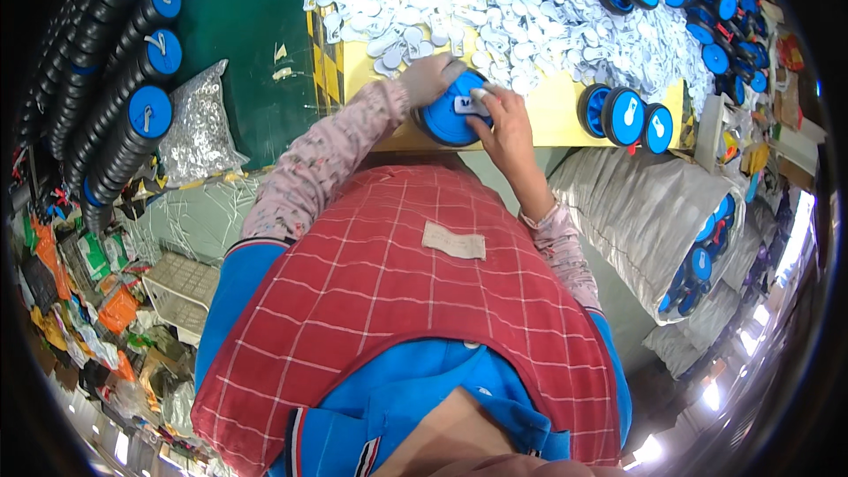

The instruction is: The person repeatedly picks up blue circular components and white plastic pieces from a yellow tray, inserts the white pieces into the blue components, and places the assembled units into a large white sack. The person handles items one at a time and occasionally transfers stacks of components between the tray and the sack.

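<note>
At twelve o'clock, at the table (565, 115) edge, my left hand (430, 79) and right hand (503, 124) are both closed around the blue disc (446, 119), which seems light, stiff and smooth, best gripped by its rim, white tags (530, 26) beyond.

both hands (468, 93) on blue wheel (449, 117)

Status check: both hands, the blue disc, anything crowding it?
Left hand and right hand both gripping the blue round disc at the yellow table edge. Pile of white plastic pieces directly behind. Nothing blocking.
</note>
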The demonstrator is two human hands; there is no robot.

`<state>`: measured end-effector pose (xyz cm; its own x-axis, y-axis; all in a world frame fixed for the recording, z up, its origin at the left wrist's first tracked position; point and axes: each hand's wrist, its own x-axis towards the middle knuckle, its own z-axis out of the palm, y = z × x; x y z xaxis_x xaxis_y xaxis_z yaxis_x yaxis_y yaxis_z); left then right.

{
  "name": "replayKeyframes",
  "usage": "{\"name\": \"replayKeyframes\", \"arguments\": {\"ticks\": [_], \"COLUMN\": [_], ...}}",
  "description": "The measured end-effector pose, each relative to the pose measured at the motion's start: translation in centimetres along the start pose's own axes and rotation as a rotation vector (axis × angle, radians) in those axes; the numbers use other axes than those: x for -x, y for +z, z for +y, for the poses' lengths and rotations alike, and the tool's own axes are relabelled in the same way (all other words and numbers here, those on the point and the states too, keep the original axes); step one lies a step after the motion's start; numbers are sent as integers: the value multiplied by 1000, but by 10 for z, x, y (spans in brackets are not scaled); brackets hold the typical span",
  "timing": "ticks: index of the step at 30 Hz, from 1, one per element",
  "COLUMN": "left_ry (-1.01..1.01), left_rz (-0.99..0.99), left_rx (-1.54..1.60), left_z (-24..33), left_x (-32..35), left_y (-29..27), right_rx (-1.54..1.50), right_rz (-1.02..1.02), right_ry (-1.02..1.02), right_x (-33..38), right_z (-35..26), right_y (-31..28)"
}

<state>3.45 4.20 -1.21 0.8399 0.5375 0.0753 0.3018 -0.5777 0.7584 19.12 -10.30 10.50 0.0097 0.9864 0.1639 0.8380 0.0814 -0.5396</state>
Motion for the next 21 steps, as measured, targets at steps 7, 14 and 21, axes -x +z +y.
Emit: {"name": "replayKeyframes", "arguments": {"ticks": [7, 14, 21], "left_ry": [-680, -494, -582], "left_rz": [60, 35, 55], "left_rx": [1231, 804, 687], "left_z": [18, 34, 54], "left_x": [52, 64, 62], "left_y": [12, -4, -16], "right_rx": [-90, 72, -165], "right_rz": [25, 83, -451], "right_ry": [43, 87, 390], "right_x": [11, -17, -68], "right_z": [-13, -10, 18], "right_y": [11, 33, 24]}}
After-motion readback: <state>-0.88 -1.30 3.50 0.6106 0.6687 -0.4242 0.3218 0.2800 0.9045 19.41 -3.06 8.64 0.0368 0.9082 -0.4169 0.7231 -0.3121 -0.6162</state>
